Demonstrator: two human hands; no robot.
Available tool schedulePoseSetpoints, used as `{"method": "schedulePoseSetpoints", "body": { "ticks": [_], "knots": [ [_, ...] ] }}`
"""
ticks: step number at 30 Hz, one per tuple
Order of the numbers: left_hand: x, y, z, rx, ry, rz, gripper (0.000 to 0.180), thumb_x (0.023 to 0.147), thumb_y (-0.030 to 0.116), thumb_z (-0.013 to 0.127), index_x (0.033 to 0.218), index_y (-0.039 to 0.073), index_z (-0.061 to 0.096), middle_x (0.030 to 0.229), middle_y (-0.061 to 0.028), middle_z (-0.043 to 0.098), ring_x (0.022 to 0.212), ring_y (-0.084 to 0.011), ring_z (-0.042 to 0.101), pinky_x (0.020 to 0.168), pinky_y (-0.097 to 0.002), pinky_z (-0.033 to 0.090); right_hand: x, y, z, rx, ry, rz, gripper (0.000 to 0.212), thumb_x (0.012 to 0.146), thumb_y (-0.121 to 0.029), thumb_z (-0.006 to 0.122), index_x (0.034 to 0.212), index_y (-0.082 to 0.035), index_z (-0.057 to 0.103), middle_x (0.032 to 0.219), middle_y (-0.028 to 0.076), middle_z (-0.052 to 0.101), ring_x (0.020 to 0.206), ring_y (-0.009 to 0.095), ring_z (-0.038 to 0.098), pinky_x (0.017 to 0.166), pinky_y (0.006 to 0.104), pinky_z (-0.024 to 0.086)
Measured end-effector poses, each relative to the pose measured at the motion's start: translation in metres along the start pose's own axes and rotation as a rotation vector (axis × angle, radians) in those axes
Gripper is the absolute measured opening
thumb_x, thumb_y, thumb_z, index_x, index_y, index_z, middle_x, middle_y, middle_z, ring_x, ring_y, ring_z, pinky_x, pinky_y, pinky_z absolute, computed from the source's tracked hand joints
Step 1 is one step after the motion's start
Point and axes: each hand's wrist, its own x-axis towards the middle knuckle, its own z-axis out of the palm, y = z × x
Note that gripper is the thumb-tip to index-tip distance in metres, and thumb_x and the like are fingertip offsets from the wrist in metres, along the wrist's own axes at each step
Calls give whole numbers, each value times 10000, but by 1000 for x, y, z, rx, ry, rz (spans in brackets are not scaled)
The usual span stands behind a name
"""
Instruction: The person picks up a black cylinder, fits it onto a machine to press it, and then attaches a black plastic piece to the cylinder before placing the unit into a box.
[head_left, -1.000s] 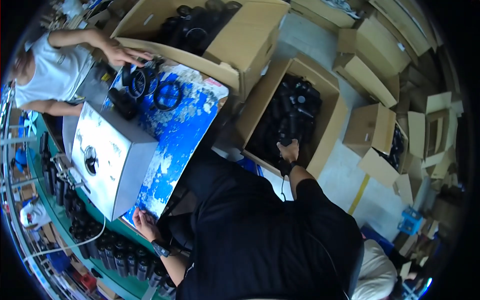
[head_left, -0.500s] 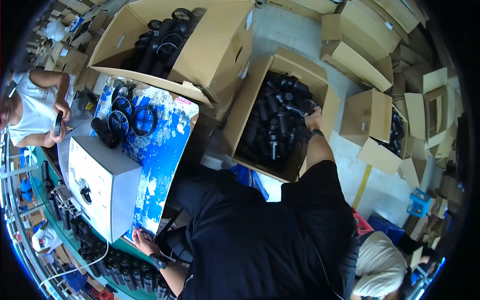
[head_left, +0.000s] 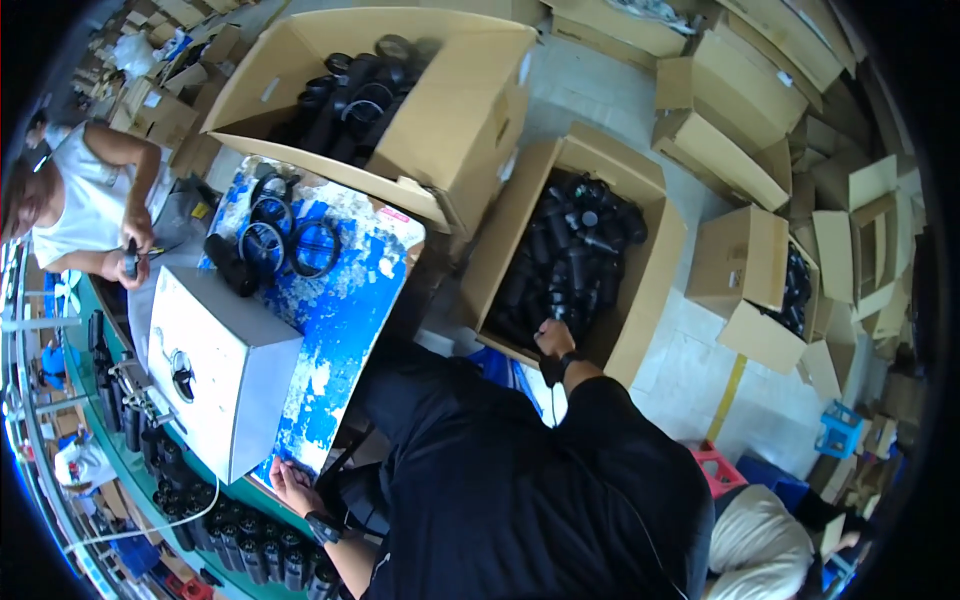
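Note:
My right hand [head_left: 554, 340] is closed over the near edge of an open carton [head_left: 640, 325] full of black cylindrical parts [head_left: 575, 245]. Its fingers are curled in beside the nearest parts, and what they hold, if anything, is hidden. At the near corner of the worn blue table [head_left: 345, 335], my left hand [head_left: 293, 488] has its fingers bent together by the edge. A small dark thing shows at those fingertips, too small to name. Close to that hand stands a white metal box [head_left: 230, 400] with a round opening in its face.
Black rings [head_left: 315, 248] and a black cylinder [head_left: 230, 265] lie on the table's far part. A larger carton [head_left: 455, 110] of black parts stands beyond it. Left is a green conveyor [head_left: 205, 560] with rows of black cylinders. A person [head_left: 95, 200] works across the table.
My right hand has moved from the carton's far right side to its near edge. The view has shifted slightly. My left hand stays at the table corner.

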Motion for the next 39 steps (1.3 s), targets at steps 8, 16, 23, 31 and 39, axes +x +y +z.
{"method": "schedulePoseSetpoints", "body": {
  "ticks": [8,16,23,31,39],
  "knots": [
    [-30,42,39,16,-26,52,171,1078,142,618,1214,49,665,893,-9,651,660,-75,533,589,-226,432,3,-80,-36,46,-616,-255,285,950,-269,735,1129,-48,757,1106,140,763,945,289,743,822,393,585],
    [-135,188,-4,360,-22,220,192,1048,98,650,1211,11,701,930,-33,690,778,-88,611,693,-236,481,-169,-359,-91,-226,-1383,-688,319,975,-130,742,1281,-47,703,1097,58,761,975,157,730,822,322,603],
    [-200,230,-80,486,434,260,222,986,65,705,1200,11,731,960,-89,728,845,-170,685,746,-286,543,-218,-426,39,-157,-1472,-818,249,989,-96,719,1226,-26,684,973,105,751,802,157,728,623,262,563],
    [-289,209,-174,639,828,-78,251,987,140,710,1198,4,715,997,-105,708,847,-175,660,777,-304,532,-207,-412,91,104,-1152,-937,90,994,-15,671,1074,-25,631,791,76,664,554,121,626,401,236,450],
    [-420,100,-323,1299,1489,-531,531,868,304,816,1329,81,674,1301,-186,652,1253,-387,596,1066,-490,491,-194,-408,96,3,-1154,-1024,83,1024,-71,651,1094,-59,608,785,57,642,562,95,593,404,217,441]
  ]
}}
